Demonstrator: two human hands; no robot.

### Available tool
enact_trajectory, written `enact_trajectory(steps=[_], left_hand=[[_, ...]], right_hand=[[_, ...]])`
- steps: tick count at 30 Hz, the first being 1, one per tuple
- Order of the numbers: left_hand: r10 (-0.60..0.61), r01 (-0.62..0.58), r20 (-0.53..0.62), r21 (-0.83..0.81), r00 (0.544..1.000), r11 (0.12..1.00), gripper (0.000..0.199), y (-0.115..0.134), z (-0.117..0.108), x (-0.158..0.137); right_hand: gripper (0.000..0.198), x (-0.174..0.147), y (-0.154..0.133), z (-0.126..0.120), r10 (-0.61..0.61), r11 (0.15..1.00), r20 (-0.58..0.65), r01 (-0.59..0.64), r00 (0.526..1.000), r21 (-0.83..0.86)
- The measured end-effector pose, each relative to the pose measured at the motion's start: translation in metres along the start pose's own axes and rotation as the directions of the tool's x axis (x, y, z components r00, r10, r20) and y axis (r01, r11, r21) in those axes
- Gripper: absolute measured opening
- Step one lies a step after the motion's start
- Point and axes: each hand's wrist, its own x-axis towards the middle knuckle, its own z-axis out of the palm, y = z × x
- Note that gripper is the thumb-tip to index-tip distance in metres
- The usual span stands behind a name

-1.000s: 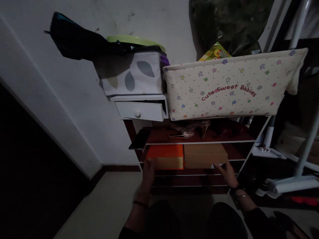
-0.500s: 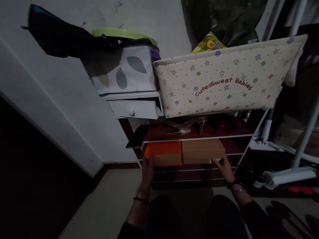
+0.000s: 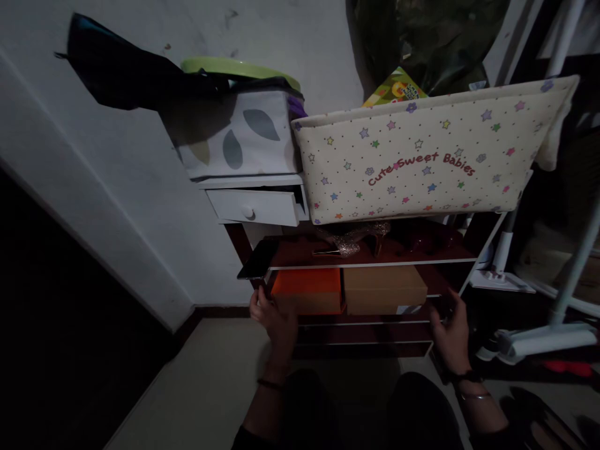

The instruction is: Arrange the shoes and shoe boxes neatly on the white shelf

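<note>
My left hand (image 3: 274, 320) is at the left side of a dark red shoe rack (image 3: 365, 332) with white edges, its fingers curled round the side edge. Just above those fingers a black phone (image 3: 259, 259) juts out from the upper shelf. At the rack's right side is my right hand (image 3: 452, 332), thumb and fingers apart around the side edge; whether it touches is too dark to tell. Between my hands, an orange shoe box (image 3: 307, 290) and a brown cardboard box (image 3: 385, 290) stand side by side on one shelf, apart from both hands.
Glittery high heels (image 3: 347, 244) and dark red shoes (image 3: 422, 240) occupy the shelf above. Over it rests a star-patterned fabric bin (image 3: 412, 159). A small white drawer (image 3: 253, 206) sits partly pulled out on the left. Mop handles (image 3: 576, 250) and a mop head (image 3: 548, 340) stand on the right.
Both hands have left the boxes. My left hand has shifted to the rack's left edge and my right hand rightward to its right edge. The brown box's white label now shows.
</note>
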Motion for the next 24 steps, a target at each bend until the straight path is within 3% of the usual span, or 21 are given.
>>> enact_trajectory(steps=[3, 5, 8, 10, 11, 13, 15, 18, 21, 24], left_hand=[[0.196, -0.196, 0.039, -0.016, 0.98, 0.981, 0.07, 0.032, 0.001, 0.017], [0.3, -0.294, 0.122, -0.07, 0.946, 0.953, 0.057, 0.06, 0.01, 0.034], [0.409, -0.378, 0.338, -0.157, 0.848, 0.913, 0.059, 0.105, 0.036, 0.063], [0.366, -0.376, 0.494, -0.084, 0.789, 0.923, 0.073, 0.132, 0.055, 0.079], [0.346, -0.397, 0.578, -0.043, 0.739, 0.917, 0.076, 0.142, 0.064, 0.084], [0.301, -0.438, 0.699, 0.02, 0.649, 0.899, 0.078, 0.157, 0.077, 0.09], [0.259, -0.465, 0.766, 0.059, 0.588, 0.883, 0.076, 0.164, 0.085, 0.091], [0.219, -0.465, 0.791, 0.092, 0.572, 0.881, 0.067, 0.165, 0.089, 0.089], [0.196, -0.45, 0.801, 0.101, 0.565, 0.888, 0.063, 0.165, 0.088, 0.091], [0.152, -0.425, 0.84, 0.101, 0.521, 0.9, 0.067, 0.162, 0.086, 0.098]], right_hand=[[0.074, 0.018, -0.043, -0.002, -0.099, 0.995, -0.02, 0.099, 0.995, -0.001], [0.074, 0.039, -0.077, 0.008, -0.157, 0.985, 0.082, 0.15, 0.984, 0.086], [0.089, 0.078, -0.125, 0.037, -0.175, 0.962, 0.266, 0.107, 0.948, 0.25], [0.101, 0.104, -0.151, 0.06, -0.097, 0.963, 0.343, 0.001, 0.934, 0.269], [0.1, 0.116, -0.161, 0.071, -0.09, 0.966, 0.368, -0.009, 0.926, 0.259], [0.091, 0.134, -0.173, 0.091, -0.07, 0.964, 0.419, -0.047, 0.905, 0.262], [0.08, 0.145, -0.174, 0.106, -0.017, 0.961, 0.496, -0.123, 0.868, 0.248], [0.074, 0.154, -0.167, 0.121, 0.045, 0.956, 0.569, -0.201, 0.821, 0.215], [0.075, 0.158, -0.163, 0.126, 0.071, 0.946, 0.577, -0.238, 0.814, 0.22], [0.08, 0.159, -0.167, 0.123, 0.087, 0.931, 0.612, -0.283, 0.786, 0.231]])
